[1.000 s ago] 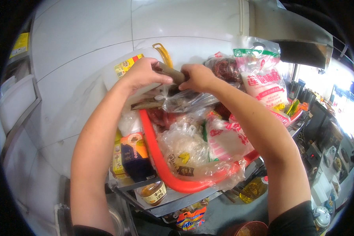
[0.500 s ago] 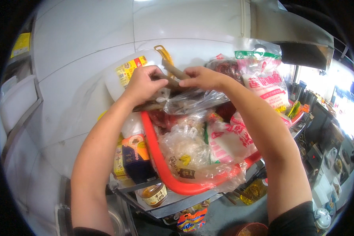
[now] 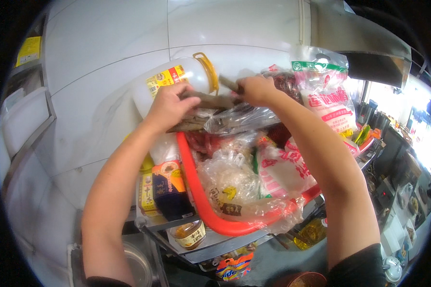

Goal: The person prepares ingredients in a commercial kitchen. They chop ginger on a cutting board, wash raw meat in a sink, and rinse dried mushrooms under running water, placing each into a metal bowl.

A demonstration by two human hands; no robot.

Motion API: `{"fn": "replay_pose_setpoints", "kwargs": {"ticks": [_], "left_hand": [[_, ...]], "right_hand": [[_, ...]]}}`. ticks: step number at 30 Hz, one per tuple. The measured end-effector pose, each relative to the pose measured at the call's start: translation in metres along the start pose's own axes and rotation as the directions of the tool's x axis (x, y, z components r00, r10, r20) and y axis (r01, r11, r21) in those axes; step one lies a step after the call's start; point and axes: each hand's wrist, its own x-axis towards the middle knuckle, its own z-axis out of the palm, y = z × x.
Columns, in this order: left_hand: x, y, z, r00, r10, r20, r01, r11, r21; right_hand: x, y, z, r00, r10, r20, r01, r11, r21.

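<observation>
My left hand [image 3: 171, 106] pinches a brown strip of cinnamon bark [image 3: 210, 101] between thumb and fingers. To its right, my right hand [image 3: 256, 91] is closed round another stick of cinnamon bark [image 3: 229, 83], whose end juts out leftward past the fingers. Below both hands lies a clear plastic bag [image 3: 242, 122], with more brown bark [image 3: 189, 125] at its left end. The bag rests across the far end of a red plastic basket [image 3: 207, 217]. Behind the hands, a large white jug [image 3: 141, 98] with a yellow handle leans on its side against the tiles.
Crumpled clear bags [image 3: 230, 177] and a pink-and-white packet [image 3: 280, 172] fill the basket. A tall pink-and-white bag [image 3: 325, 95] stands at the far right. Left are a dark blue and orange box [image 3: 172, 189] and a jar [image 3: 189, 234] on the metal shelf. An oil bottle [image 3: 311, 233] is low at right.
My hands have drawn apart: the right has shifted right with its bark stick, fingers now curled further round it. The left stays nearly in place on its strip.
</observation>
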Motion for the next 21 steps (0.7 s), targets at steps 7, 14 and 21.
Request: {"fn": "replay_pose_setpoints", "kwargs": {"ticks": [7,14,21], "left_hand": [[-0.001,0.005,-0.02,0.997,-0.062,0.045,0.066,0.994,-0.088],[0.001,0.029,-0.036,0.994,-0.105,-0.011,0.103,0.991,-0.085],[0.02,0.048,-0.031,0.985,-0.17,-0.023,0.161,0.965,-0.207]], "right_hand": [[0.001,-0.007,0.01,0.996,0.084,-0.04,-0.082,0.995,0.061],[-0.006,-0.024,-0.011,0.969,-0.172,-0.178,0.226,0.91,0.347],[-0.013,-0.037,-0.015,0.962,-0.245,-0.117,0.271,0.864,0.424]]}}
